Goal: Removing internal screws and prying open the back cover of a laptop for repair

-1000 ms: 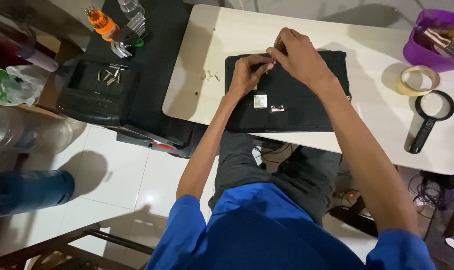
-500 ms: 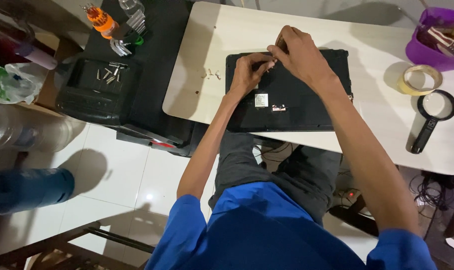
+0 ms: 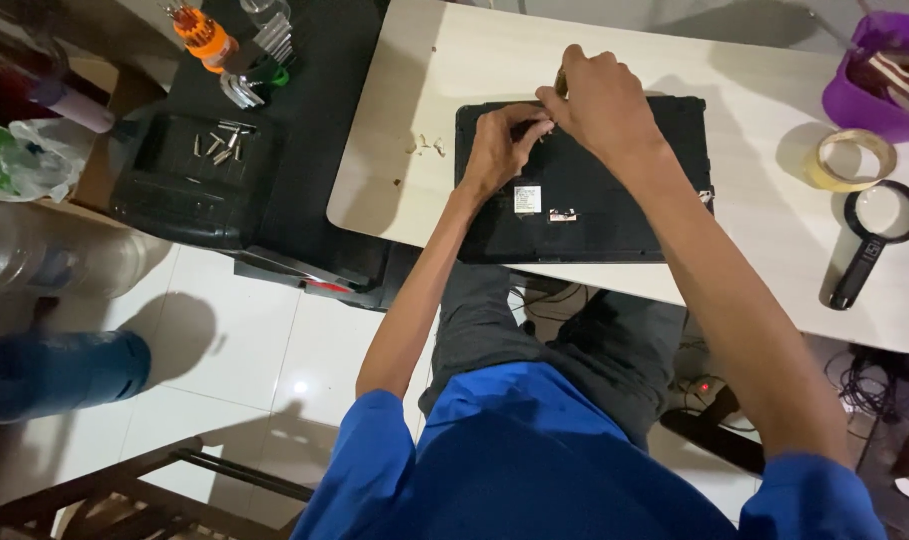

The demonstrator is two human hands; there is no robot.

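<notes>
the black laptop is lying bottom-up near the front edge of the pale worktop, its base cover looking still in place, so the job seems early. a few tiny screws are already lying loose toward the left edge. the left hand is pressing its fingers on the case, while the right hand is pinching a slim tool at the rear edge.

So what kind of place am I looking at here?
Probably a small home or shop repair bench for electronics. A black laptop lies bottom-up on the pale table, loose screwdriver bits sit on a black case, and a magnifying glass lies beside a tape roll.
</notes>
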